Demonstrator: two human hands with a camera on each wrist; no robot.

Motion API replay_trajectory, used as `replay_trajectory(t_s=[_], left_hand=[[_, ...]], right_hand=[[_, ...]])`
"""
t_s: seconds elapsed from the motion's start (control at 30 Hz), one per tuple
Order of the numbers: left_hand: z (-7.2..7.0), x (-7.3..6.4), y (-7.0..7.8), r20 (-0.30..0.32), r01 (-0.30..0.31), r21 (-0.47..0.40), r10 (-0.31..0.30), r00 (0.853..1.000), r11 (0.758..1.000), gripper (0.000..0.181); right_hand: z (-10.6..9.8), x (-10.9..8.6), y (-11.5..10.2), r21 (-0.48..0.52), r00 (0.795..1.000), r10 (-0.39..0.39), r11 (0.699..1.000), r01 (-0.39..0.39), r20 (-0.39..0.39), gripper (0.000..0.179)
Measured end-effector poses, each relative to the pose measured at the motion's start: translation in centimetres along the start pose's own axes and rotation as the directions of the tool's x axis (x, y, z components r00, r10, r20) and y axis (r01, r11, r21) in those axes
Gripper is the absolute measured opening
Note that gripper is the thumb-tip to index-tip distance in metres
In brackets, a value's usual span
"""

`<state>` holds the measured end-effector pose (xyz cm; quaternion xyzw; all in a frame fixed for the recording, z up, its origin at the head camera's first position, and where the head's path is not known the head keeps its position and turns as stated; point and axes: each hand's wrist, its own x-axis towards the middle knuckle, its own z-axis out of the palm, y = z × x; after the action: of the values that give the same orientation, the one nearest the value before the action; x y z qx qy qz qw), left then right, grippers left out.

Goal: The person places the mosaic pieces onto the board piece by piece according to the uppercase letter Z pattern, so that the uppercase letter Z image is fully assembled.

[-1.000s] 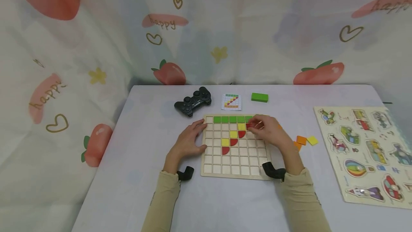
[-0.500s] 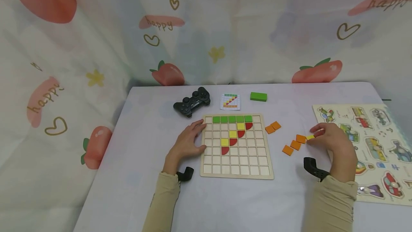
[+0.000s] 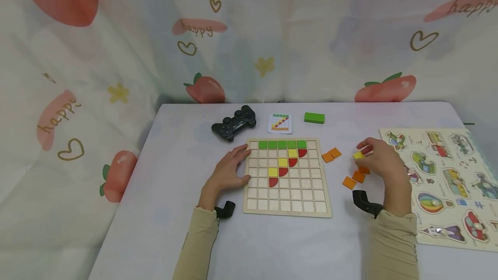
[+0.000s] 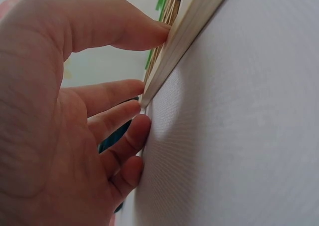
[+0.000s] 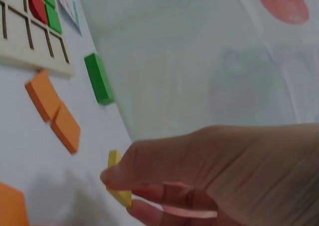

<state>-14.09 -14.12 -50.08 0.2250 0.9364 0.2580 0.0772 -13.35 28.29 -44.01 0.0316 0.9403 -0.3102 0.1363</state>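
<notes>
My right hand (image 3: 379, 159) pinches a yellow square tile (image 5: 119, 195) between thumb and fingers, lifted above the table right of the wooden grid board (image 3: 288, 206). With its thumb and fingertips, my left hand (image 3: 228, 172) touches the board's left edge; the left wrist view shows its fingers nearly straight along the rim. On the board lie a row of green tiles (image 3: 282, 144) near the top, a diagonal of yellow tiles (image 3: 282, 162) and red quarter-round tiles (image 3: 283, 171). Loose orange tiles (image 3: 349, 182) lie between the board and my right hand.
Behind the board are a black game controller (image 3: 234, 123), a small pattern card (image 3: 280, 123) and a green block (image 3: 314, 118). A knobbed picture puzzle board (image 3: 432, 176) covers the table's right side. Two more orange tiles (image 3: 331, 154) sit just off the board's right edge.
After leaving a red piece on the board, my right hand went right to the yellow tile, picked it up and now brings it back leftward. My left hand stays at the board's edge.
</notes>
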Motion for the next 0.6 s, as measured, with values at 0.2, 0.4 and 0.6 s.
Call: replay_trajectory(t_s=[0.2,0.4,0.6], left_hand=[[0.0,0.0,0.0,-0.008,-0.004,0.003,0.004,1.0,1.0,0.079],[-0.1,0.0,0.0,-0.002,-0.002,0.001,0.002,1.0,1.0,0.079],[-0.2,0.0,0.1,0.01,0.009,-0.005,-0.009,1.0,1.0,0.079]], right_hand=[[3.9,1.5,-5.1,0.084,0.964,-0.263,0.962,0.259,0.03,0.038],[9.2,1.5,-10.4,0.135,0.861,-0.488,0.871,0.472,0.141,0.031],[12.8,0.7,-13.2,0.05,0.789,-0.579,0.811,0.583,0.205,0.029]])
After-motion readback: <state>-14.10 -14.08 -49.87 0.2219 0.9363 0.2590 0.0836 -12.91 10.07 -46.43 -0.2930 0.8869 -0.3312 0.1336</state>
